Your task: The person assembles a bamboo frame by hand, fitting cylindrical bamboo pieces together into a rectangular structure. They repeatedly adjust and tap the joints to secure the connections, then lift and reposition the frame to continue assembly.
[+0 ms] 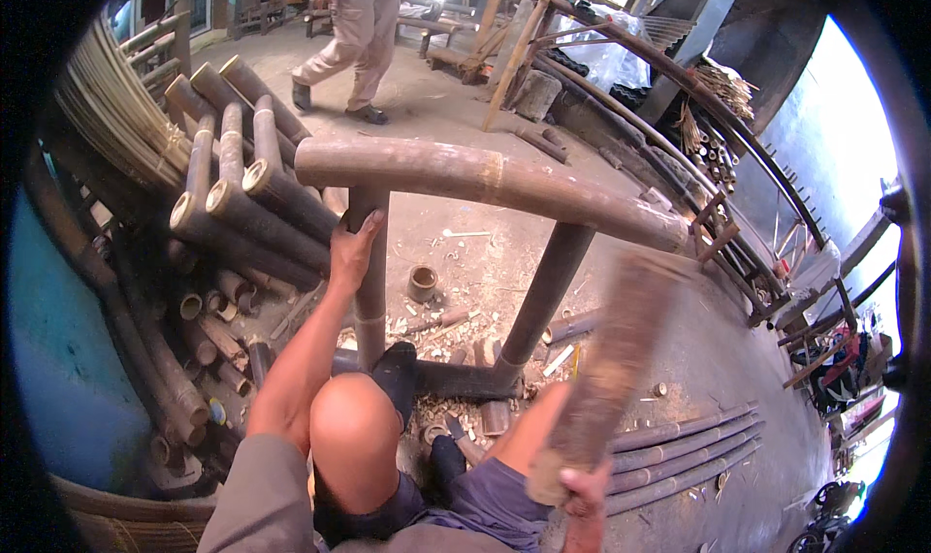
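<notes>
A bamboo frame stands before me: a thick top pole point(436, 168), two uprights and a bottom pole point(456, 379). My left hand point(355, 250) is closed around the left upright point(369, 306), just under the top pole. The right upright point(548, 291) leans outward toward its top. In my right hand point(587, 490) is a thick, brown, rough wooden block-like club point(611, 369), raised and smeared by motion. Its upper end is near the right end of the top pole; I cannot tell whether they touch.
Finished-looking bamboo frames point(276, 199) are stacked at the left, above loose bamboo offcuts point(199, 345). Wood chips point(451, 330) and a short bamboo ring point(422, 283) lie on the floor. Several bamboo poles point(679, 456) lie at the right. A person point(364, 49) walks at the back.
</notes>
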A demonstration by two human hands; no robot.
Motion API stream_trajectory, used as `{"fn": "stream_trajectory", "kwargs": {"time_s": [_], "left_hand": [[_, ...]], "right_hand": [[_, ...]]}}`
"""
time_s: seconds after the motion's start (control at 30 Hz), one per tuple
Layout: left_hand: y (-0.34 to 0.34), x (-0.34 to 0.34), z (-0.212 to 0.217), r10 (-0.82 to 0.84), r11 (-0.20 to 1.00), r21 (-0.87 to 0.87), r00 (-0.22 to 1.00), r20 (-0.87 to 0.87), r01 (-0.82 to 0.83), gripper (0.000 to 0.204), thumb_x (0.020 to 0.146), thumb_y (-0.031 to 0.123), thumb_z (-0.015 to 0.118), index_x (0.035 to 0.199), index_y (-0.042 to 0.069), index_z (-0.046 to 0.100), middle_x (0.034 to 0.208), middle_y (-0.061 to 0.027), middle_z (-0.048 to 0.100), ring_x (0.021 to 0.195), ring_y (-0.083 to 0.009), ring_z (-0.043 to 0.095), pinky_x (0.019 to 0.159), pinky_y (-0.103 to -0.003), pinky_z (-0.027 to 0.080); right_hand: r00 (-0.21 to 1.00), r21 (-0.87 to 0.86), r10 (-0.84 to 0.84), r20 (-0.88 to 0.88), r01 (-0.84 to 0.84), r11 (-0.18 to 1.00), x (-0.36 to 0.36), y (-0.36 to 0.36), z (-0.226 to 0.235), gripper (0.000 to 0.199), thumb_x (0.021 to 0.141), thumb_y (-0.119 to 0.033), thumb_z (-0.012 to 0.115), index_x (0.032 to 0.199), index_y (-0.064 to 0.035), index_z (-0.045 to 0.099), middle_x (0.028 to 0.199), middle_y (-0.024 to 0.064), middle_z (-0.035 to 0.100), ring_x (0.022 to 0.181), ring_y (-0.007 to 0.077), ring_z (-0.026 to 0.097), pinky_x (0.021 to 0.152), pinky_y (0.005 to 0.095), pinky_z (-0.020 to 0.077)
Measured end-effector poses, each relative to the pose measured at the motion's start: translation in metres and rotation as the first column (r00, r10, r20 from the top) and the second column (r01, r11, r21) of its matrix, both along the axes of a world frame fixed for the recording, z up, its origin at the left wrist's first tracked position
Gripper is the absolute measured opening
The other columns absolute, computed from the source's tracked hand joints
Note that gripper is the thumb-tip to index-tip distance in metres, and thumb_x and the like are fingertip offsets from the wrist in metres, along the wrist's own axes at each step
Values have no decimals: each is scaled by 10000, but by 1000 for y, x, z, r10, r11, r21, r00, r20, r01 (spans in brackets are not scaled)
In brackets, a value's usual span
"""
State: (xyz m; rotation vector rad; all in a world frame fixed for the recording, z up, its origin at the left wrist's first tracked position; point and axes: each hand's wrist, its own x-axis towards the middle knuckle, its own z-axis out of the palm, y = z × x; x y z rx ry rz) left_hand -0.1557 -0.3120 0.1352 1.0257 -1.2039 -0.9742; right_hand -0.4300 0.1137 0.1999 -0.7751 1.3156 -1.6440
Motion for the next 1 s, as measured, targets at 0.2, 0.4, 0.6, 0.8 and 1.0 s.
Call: {"fn": "stream_trajectory", "kwargs": {"time_s": [0.2,0.4,0.6,0.8,1.0], "left_hand": [[4,-4,3,82,995,49,996,18,-83,892,816,721,723,1201,-82,660,1057,-161,722,982,-226,644,905,-367,496],[12,-7,8,199,978,-77,979,41,-195,912,813,740,712,1176,-95,660,1057,-191,726,990,-270,648,922,-400,490],[8,-8,6,134,991,-25,991,-16,-135,880,809,722,732,1126,-97,676,1006,-174,733,950,-259,653,898,-385,497],[5,-9,-4,234,972,-11,965,121,-235,899,794,740,734,1075,-112,685,955,-198,727,884,-248,634,847,-405,505],[7,-10,-3,135,988,-77,991,-1,-135,787,858,638,745,1156,-86,671,1014,-154,730,935,-220,629,878,-369,495]], "right_hand": [[743,106,265,615,-410,906,81,-121,-91,511,942,-323,658,1330,-34,495,1049,228,668,818,362,719,698,477,629],[203,206,-170,964,-169,964,111,-233,-52,522,849,-343,760,1223,-41,556,1020,147,609,929,307,634,789,455,589],[606,-210,377,700,-330,920,95,-256,-32,578,933,-462,634,1256,4,521,954,208,658,826,321,700,689,456,602],[282,141,-100,954,-132,981,96,-243,-40,542,894,-450,667,1213,-22,574,1028,180,623,917,290,645,760,397,590],[578,-168,376,724,-382,909,89,-256,-21,545,956,-450,586,1275,-11,536,998,203,654,835,331,688,728,454,597]]}}
